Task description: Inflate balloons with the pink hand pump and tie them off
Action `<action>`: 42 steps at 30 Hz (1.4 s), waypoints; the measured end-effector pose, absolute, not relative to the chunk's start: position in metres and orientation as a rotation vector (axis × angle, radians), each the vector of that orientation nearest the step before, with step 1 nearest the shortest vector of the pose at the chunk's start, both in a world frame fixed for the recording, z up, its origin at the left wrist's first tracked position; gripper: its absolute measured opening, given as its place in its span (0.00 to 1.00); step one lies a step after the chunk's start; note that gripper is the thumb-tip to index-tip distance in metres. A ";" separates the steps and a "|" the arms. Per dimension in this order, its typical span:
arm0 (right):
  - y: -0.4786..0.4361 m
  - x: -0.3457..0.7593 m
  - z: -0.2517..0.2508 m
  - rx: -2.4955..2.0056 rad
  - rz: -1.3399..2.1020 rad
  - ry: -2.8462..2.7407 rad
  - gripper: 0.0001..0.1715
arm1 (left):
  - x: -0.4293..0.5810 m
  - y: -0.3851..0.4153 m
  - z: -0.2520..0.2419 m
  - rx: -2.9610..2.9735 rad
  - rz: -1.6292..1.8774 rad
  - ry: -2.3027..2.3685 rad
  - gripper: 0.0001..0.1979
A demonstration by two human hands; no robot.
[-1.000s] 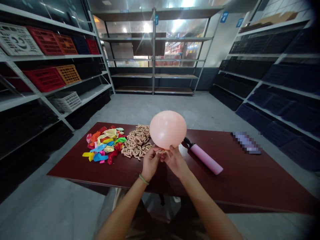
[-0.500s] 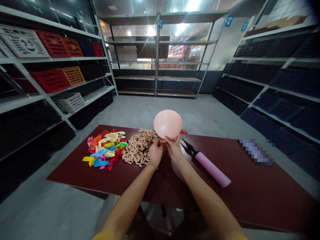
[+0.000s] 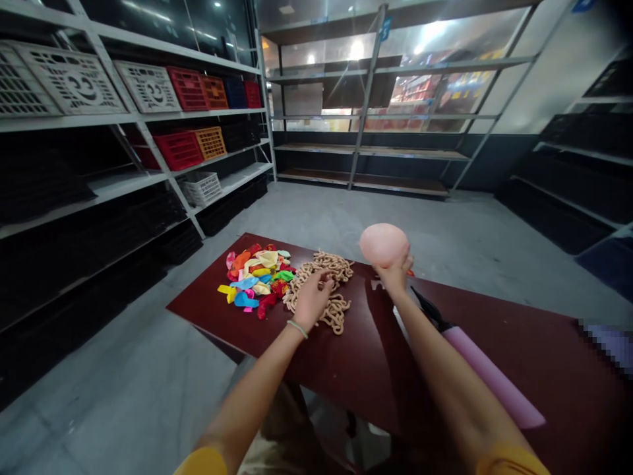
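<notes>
An inflated pale pink balloon point(image 3: 384, 244) is held near its lower end by my right hand point(image 3: 394, 274), above the far edge of the table. My left hand point(image 3: 314, 300) is over a pile of thin, curly beige strands point(image 3: 336, 265), fingers loosely curved, with a gap between thumb and forefinger. Nothing shows in its grasp. Left of the strands lies a heap of flat balloons point(image 3: 252, 277) in several colours. The pink hand pump point(image 3: 487, 373) with a black nozzle lies to the right, partly behind my right forearm.
The dark red table point(image 3: 356, 363) spans the front. At its right end is a blurred-out purplish object point(image 3: 608, 343). Shelving with plastic crates point(image 3: 178, 150) stands at left, a metal rack point(image 3: 363, 119) at the back, and more shelves at right.
My left hand has let go of the balloon's end and moved left onto the beige strands. My right hand keeps the balloon. The view has turned left.
</notes>
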State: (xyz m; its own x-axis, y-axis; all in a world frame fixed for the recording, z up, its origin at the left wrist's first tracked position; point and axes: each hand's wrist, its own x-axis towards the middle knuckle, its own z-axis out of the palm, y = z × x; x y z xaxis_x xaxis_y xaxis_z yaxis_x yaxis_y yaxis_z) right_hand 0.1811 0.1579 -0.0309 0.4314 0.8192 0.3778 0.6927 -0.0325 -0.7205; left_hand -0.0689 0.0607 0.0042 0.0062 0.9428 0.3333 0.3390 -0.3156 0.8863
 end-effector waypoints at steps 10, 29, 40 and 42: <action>0.133 0.125 -0.018 -1.504 0.163 -1.637 0.21 | -0.213 0.050 0.007 1.647 1.488 1.880 0.13; 0.088 -0.067 -0.006 -0.836 0.505 -2.385 0.06 | -0.241 0.010 -0.027 1.491 1.305 1.783 0.10; 0.080 0.006 0.063 -0.909 0.875 -2.155 0.16 | -0.187 0.000 0.024 0.934 1.050 1.117 0.29; 0.071 0.024 0.073 -0.923 0.884 -2.126 0.15 | -0.161 -0.004 0.030 0.854 0.901 0.951 0.32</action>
